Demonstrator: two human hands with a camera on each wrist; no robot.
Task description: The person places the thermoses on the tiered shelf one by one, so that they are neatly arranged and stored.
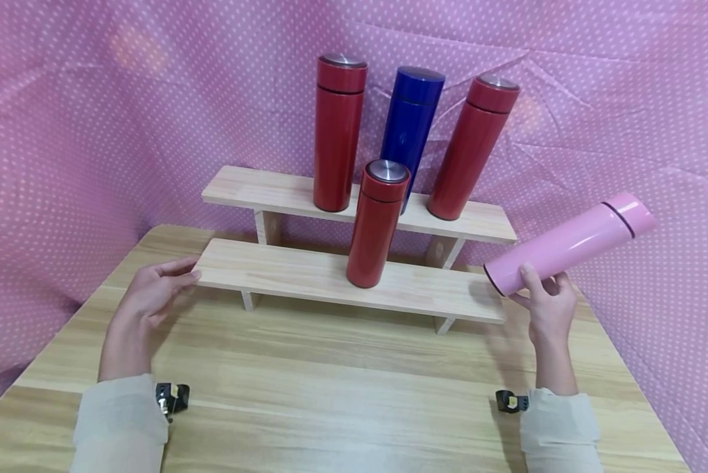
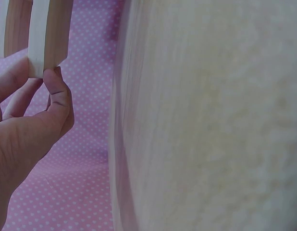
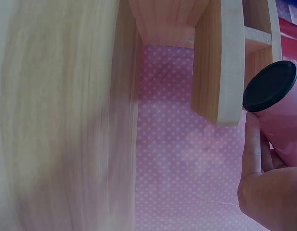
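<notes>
My right hand (image 1: 551, 312) grips a pink thermos flask (image 1: 572, 240) near its base, at the right end of the lower wooden shelf (image 1: 288, 268). The flask leans steeply, its lid up to the right; in the right wrist view its black base (image 3: 271, 86) faces the shelf end. At the opposite end, my left hand (image 1: 146, 292) pinches the shelf's corner between thumb and fingers, as the left wrist view also shows around the board's end (image 2: 38, 53). One red thermos flask (image 1: 376, 236) stands upright on this lower shelf, right of its middle.
Behind and higher, the upper shelf (image 1: 259, 190) bears a red flask (image 1: 337, 138), a blue flask (image 1: 411, 118) and another red flask (image 1: 472, 151). Both shelves stand on the wooden table (image 1: 330, 387). A pink dotted cloth (image 1: 152, 98) hangs behind and at both sides.
</notes>
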